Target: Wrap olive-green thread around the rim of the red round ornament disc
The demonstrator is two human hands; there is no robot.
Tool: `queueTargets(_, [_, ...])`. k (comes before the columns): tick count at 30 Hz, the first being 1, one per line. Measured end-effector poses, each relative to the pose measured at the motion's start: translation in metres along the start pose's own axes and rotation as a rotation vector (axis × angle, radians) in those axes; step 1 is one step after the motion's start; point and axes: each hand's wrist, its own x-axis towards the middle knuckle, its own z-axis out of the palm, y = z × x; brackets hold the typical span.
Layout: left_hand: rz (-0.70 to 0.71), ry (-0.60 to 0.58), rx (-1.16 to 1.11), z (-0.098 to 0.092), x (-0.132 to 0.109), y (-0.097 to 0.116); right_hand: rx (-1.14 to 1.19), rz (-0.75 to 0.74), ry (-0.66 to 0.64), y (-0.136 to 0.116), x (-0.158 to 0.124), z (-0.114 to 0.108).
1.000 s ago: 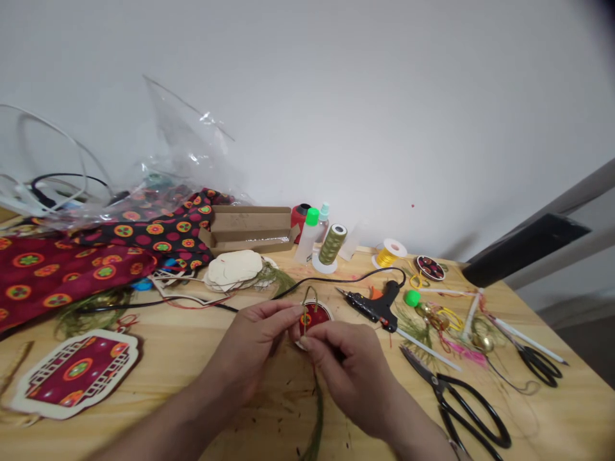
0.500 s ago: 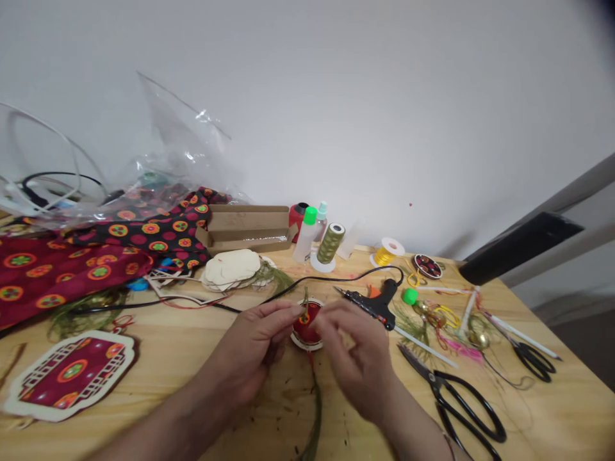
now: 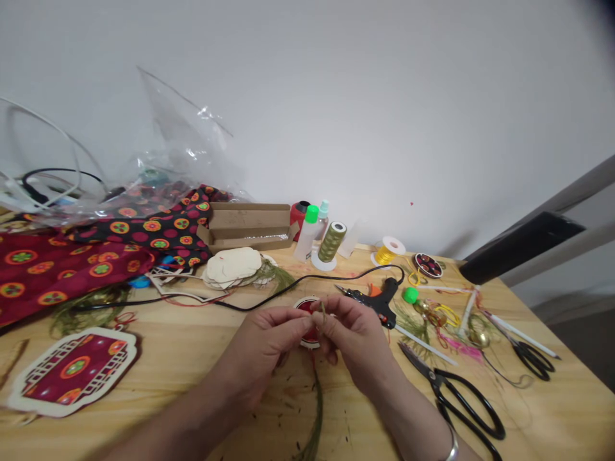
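A small round ornament (image 3: pixel 304 306) with a red patterned face and a pale rim lies on the table, largely hidden behind my hands. Above it, my left hand (image 3: pixel 269 339) pinches a short piece of green thread (image 3: pixel 323 311) between thumb and forefinger. My right hand (image 3: pixel 353 333) meets it from the other side, thumb and fingertips closed on the same thread. The fingertips nearly touch, and the exact grip is partly covered. From the ornament's lower edge a green tassel (image 3: pixel 317 410) with a red tie runs toward the table's front.
Right of my hands lie a black glue gun (image 3: pixel 382 304) with its cord, large black scissors (image 3: pixel 451 384) and smaller scissors (image 3: pixel 533 358). Behind stand a green thread spool (image 3: pixel 331 242) and bottles. On the left are a framed ornament (image 3: pixel 72 371), patterned fabric (image 3: pixel 62 262) and pale cutouts (image 3: pixel 233 266).
My right hand, blurred before, has moved in to meet the left and now pinches the green thread. More of the round ornament is covered.
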Motion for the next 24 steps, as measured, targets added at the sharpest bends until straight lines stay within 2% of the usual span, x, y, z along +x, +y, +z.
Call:
queueTargets(3, [0.001, 0.041, 0.039, 0.0005, -0.0003, 0.0013, -0.013, -0.016, 0.06, -0.0002, 0.0015, -0.0012])
queueTargets(8, [-0.024, 0.069, 0.11, -0.0003, -0.0005, 0.002, -0.045, -0.054, 0.078, -0.0009, 0.0013, -0.0044])
queueTargets(12, [-0.075, 0.059, 0.146, 0.0, -0.0013, 0.0053, -0.032, -0.049, 0.072, -0.0017, 0.0012, -0.0055])
queueTargets(24, [-0.1, 0.002, 0.169, -0.0012, -0.0014, 0.0079, -0.06, -0.047, 0.074, -0.0046, 0.0011, -0.0084])
